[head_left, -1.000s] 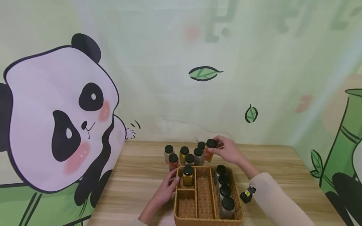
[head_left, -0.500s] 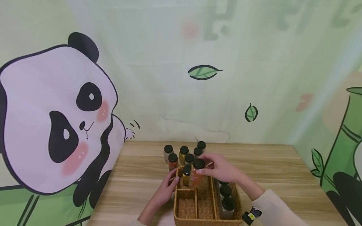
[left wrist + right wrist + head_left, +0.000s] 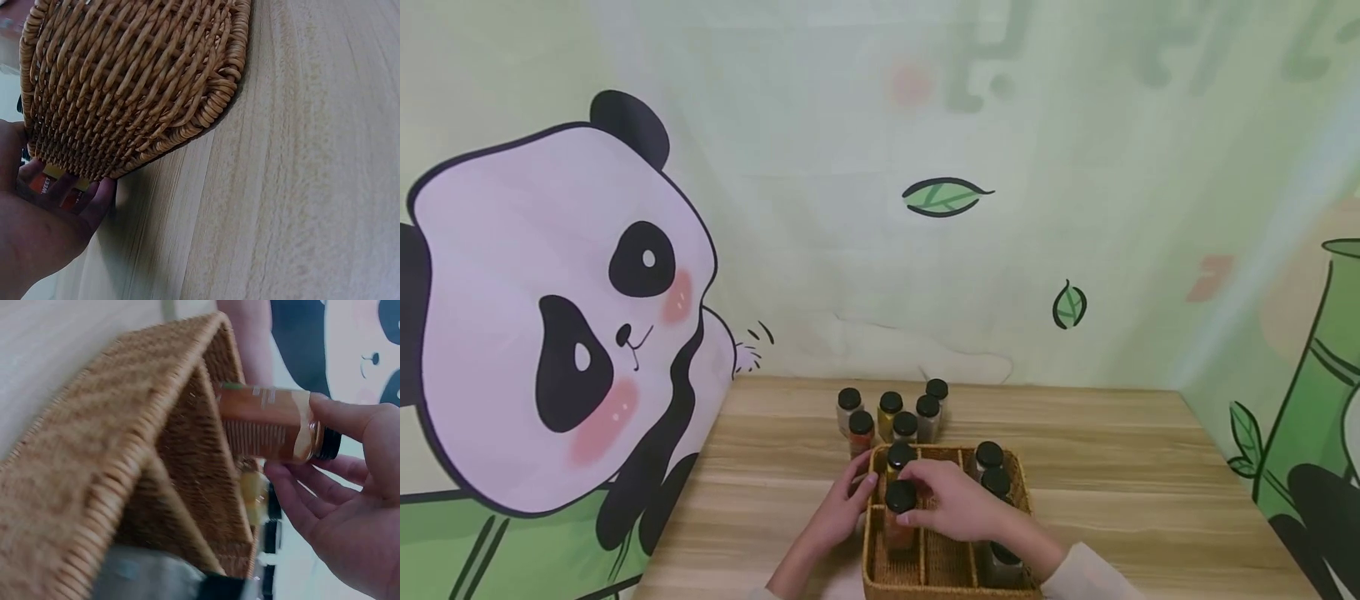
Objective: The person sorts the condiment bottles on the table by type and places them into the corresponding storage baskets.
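My right hand (image 3: 958,500) pinches a spice jar (image 3: 265,422) with orange-red contents and a black lid. The jar stands upright over the front left compartment of a wicker basket (image 3: 951,592), its base seemingly at or below the rim. Against the basket's left wall lies my left hand (image 3: 838,517); in the left wrist view its extended fingers (image 3: 97,203) touch the weave near a corner. A yellow spice jar (image 3: 900,457) occupies the back left compartment. Several dark-lidded jars (image 3: 989,455) line the right compartment, partly hidden by my right hand.
Behind the basket several more black-lidded spice jars stand on the wooden table (image 3: 1097,467), among them a red one (image 3: 861,433) and a yellow one (image 3: 890,412). A panda-printed backdrop (image 3: 880,250) rises at the table's back edge.
My right hand has brought the orange-red jar from the group behind the basket, across the middle compartment, to the front left compartment. My left hand has stayed at the basket's side.
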